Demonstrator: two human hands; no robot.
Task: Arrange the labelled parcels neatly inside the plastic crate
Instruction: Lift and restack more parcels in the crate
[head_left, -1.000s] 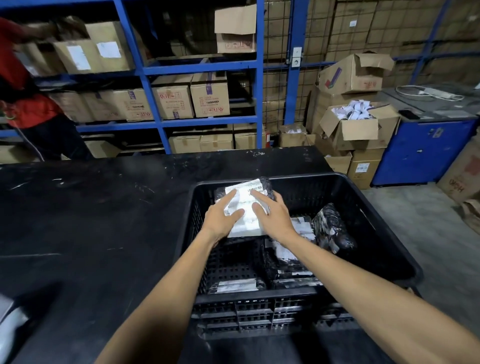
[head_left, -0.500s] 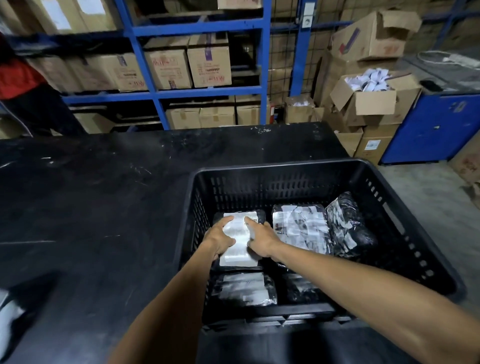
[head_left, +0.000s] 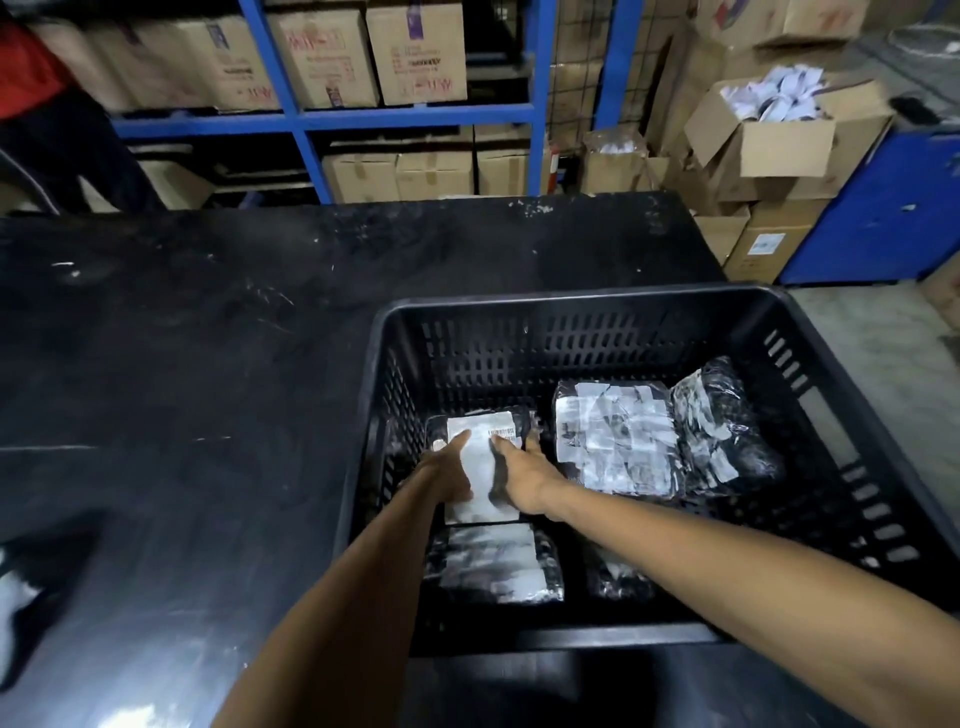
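Note:
A black plastic crate (head_left: 582, 306) sits on the right part of the black table (head_left: 208, 364). Inside, at the left wall, lies a black parcel with a white label (head_left: 485, 457). My left hand (head_left: 449, 475) and my right hand (head_left: 522, 475) both rest on it, fingers flat, pressing it onto the crate floor. Nearer me lies another labelled parcel (head_left: 493, 564), with a dark one (head_left: 618, 577) beside it. To the right sit a parcel with several white labels (head_left: 615, 436) and a bulky black parcel (head_left: 722, 426) against the right side.
A black and white bag (head_left: 21, 597) lies at the table's left front edge. Behind the table stand blue racks (head_left: 306, 119) with cardboard boxes, a stack of open cartons (head_left: 779, 140) and a blue cabinet (head_left: 883, 208). A person in red (head_left: 31, 67) stands far left.
Both hands carried the labelled parcel from above the crate's far side down to the floor at its left wall. The camera tilted down and closer.

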